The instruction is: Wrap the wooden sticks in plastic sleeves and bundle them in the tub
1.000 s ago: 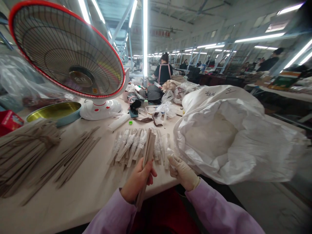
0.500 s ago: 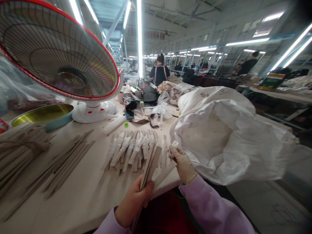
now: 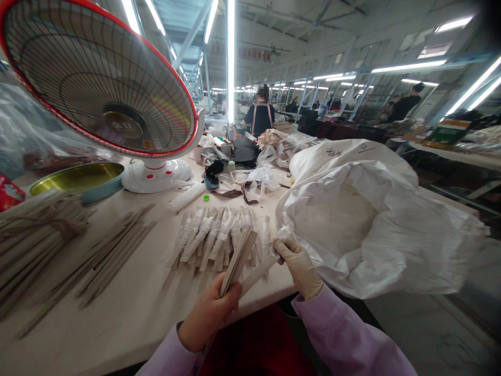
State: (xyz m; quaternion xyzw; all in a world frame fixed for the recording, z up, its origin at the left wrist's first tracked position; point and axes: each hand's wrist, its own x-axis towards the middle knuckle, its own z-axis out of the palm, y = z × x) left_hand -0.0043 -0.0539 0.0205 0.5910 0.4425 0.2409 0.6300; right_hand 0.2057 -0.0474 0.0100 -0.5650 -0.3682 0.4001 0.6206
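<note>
At the near edge of the table (image 3: 117, 318), the person's left hand (image 3: 207, 313) is closed around the lower end of a bundle of flat strips (image 3: 239, 253). The bundle slants up and away over the tabletop. The right hand (image 3: 300, 266), in a pale glove, has its fingertips pinched together on the far end of one strip (image 3: 256, 274). That strip fans out to the right of the bundle, with its near end tucked in by the left thumb. Just beyond the bundle a row of wrapped strips (image 3: 213, 235) lies side by side on the table, each partly sheathed in whitish film. A big white sack (image 3: 371, 224) slumps over the right end of the table, and the gloved hand sits just beside its crumpled edge. Off to the left lie some loose strips (image 3: 113, 256), and further left a tied heap (image 3: 35, 230) of the same stuff. Behind them stands a round heater (image 3: 97, 78) with a red rim on a white base, and a gold-lined tin (image 3: 78, 177) sits beside it. Plastic bags (image 3: 266, 175) clutter the middle of the table. At the far end another person (image 3: 260, 112) in a dark top is at work.
</note>
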